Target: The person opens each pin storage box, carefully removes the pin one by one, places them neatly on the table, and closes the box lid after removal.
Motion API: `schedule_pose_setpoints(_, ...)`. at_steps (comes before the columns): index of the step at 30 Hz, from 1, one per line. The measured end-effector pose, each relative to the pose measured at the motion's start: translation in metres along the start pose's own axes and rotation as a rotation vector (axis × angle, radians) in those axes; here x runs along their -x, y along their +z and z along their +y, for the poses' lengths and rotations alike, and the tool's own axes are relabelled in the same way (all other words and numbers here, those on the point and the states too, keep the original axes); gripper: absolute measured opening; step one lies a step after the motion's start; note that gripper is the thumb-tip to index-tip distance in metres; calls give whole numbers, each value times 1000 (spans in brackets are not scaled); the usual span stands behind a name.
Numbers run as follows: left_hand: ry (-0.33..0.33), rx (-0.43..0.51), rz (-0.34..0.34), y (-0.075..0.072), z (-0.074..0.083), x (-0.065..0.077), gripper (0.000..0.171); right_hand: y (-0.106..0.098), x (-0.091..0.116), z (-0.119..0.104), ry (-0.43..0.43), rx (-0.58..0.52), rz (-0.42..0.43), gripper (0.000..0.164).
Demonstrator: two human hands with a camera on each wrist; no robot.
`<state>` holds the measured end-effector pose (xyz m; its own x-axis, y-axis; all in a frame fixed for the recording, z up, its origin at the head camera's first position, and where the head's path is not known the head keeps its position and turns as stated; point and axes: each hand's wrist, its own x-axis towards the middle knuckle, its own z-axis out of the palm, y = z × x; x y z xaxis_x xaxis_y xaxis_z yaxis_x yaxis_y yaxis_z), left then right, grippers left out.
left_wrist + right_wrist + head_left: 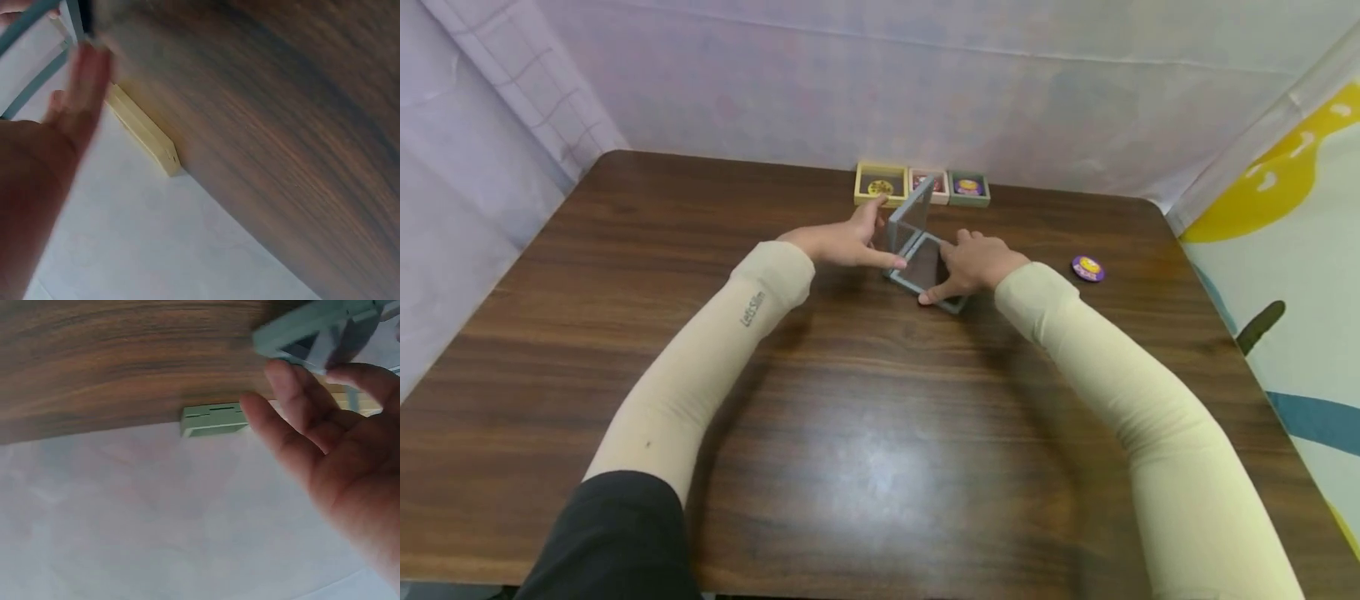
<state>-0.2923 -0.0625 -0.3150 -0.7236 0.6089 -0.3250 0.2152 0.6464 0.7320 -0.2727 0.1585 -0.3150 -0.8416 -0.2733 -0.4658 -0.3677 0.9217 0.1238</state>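
A grey-blue hinged display case [910,217] with clear panels stands spread at its hinge, one half raised and the other low over the table. My right hand [973,265] grips the lower half, thumb at the near edge and fingers at the far side. In the right wrist view its fingertips are right at the case [300,334]. My left hand [842,242] is at the left side with thumb stretched to the lower half's corner and fingers extended beside the raised half. Left wrist view shows those fingers blurred near the grey frame [28,25].
Along the table's back edge stand a yellow case [859,200], a pink case [942,198] and a green case [977,202], each with a round badge inside. A loose purple badge [1087,268] lies to the right on the wooden table [850,400]. White cloth [790,92] hangs behind.
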Motion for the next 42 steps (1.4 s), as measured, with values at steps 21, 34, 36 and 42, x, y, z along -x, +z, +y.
schedule_pose_setpoints(21, 101, -701, 24, 27, 17, -7, 74, -2, -2, -15, -3, -70, -27, 59)
schedule_pose_setpoints(34, 359, -922, 138, 57, 34, -16, 18, 4, 3, -13, -70, -114, 52, 49)
schedule_pose_setpoints(36, 358, -931, 150, 60, 35, -16, 18, 4, 3, -13, -74, -139, 56, 48)
schedule_pose_setpoints(42, 375, -957, 193, 63, 34, -16, 21, 5, 1, -14, -73, -191, 43, 42)
